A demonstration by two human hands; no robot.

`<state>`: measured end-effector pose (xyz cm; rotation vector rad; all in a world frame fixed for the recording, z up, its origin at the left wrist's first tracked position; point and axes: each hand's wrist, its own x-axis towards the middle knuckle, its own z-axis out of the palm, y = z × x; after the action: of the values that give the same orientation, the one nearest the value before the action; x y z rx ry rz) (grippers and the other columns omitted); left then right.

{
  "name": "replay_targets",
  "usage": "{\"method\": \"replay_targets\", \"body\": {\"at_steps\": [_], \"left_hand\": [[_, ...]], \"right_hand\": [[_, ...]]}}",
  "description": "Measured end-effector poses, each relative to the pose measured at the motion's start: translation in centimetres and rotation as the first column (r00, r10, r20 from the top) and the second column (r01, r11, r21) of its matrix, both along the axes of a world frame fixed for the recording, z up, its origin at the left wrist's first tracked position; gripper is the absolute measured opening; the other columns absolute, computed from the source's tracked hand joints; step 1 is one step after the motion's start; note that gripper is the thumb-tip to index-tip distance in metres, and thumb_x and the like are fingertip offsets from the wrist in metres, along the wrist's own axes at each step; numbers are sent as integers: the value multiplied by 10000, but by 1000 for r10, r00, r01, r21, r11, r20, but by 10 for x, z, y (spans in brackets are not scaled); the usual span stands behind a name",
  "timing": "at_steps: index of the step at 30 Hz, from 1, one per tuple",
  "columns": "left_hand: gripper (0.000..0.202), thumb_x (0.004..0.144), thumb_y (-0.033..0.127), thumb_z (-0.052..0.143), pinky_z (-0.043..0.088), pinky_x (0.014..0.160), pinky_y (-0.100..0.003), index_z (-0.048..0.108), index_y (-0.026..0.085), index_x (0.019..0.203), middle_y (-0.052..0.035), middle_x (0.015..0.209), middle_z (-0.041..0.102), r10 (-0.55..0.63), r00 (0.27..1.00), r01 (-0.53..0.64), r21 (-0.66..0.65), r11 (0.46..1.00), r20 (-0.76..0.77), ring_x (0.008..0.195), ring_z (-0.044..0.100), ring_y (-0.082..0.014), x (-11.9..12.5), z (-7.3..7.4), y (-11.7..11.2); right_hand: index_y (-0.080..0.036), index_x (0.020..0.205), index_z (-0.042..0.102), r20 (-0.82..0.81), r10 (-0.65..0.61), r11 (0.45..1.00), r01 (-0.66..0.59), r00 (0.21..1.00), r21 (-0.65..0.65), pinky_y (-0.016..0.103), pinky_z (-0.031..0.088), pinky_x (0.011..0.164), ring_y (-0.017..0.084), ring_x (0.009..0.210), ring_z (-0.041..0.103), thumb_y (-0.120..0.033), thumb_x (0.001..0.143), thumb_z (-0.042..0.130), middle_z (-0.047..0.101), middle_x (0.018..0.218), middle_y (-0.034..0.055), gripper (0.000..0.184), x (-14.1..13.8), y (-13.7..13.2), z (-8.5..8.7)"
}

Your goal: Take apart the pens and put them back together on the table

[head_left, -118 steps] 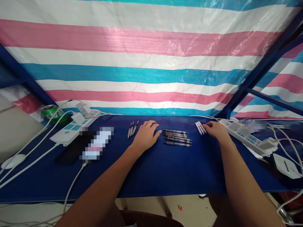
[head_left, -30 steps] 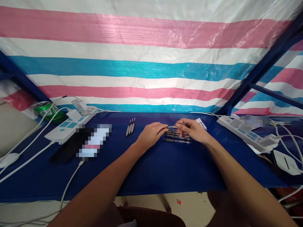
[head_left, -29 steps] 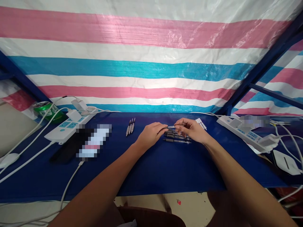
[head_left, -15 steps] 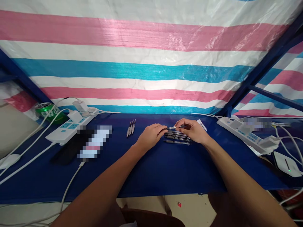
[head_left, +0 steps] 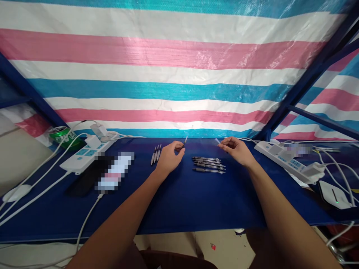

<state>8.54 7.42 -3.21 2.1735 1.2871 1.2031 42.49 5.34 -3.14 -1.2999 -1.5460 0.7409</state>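
Observation:
My left hand [head_left: 168, 157] is pinched shut on a short dark pen part [head_left: 185, 141], which stands up from the fingertips. My right hand [head_left: 235, 148] holds a thin clear pen barrel [head_left: 217, 141] between its fingertips. Both hands are raised slightly, with a gap between them. Between them lies a row of several clear-barrelled pens [head_left: 208, 165], side by side on the blue cloth [head_left: 196, 201]. Just left of my left hand lie three assembled pen-like parts [head_left: 156, 154], close together. The white pieces seen earlier are hidden or out of sight near my right hand.
A white power strip [head_left: 89, 152] with plugs and a green can [head_left: 63, 135] stand at the back left. A pixelated dark object [head_left: 106, 173] lies beside them. Another power strip [head_left: 286, 158] and a white router [head_left: 333, 195] sit right, among white cables.
My hands have moved apart, and the pen once held between them now shows as two pieces, one in each hand. My view has tilted slightly upward.

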Motion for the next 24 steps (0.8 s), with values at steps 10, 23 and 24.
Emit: {"method": "replay_targets", "body": {"at_steps": [10,23,24], "left_hand": [[246,921,235,692,584,846,-434,687,201,1165,-115,1025,803,212,912,-258,-88,962,-352,930,760,-308,-32,4,16],[227,1042,329,588,519,1086,-498,725,208,1176,-115,1258,673,66,930,-12,151,989,-361,1190,623,-301,-20,7,3],[223,1049,330,582,517,1086,-498,730,214,1169,-106,1248,685,3,928,57,149,987,-372,1195,617,-299,-15,6,0]], "right_hand": [[-206,1096,720,567,-320,928,371,759,26,371,519,764,282,816,755,-441,937,697,799,842,79,285,27,6,-13],[-173,1210,697,711,-309,911,411,631,32,374,491,745,320,872,741,-397,924,710,790,919,125,363,32,9,-21],[-177,1201,702,705,-316,912,408,635,41,375,493,747,313,860,738,-394,926,704,788,910,119,351,32,9,-21]]}}
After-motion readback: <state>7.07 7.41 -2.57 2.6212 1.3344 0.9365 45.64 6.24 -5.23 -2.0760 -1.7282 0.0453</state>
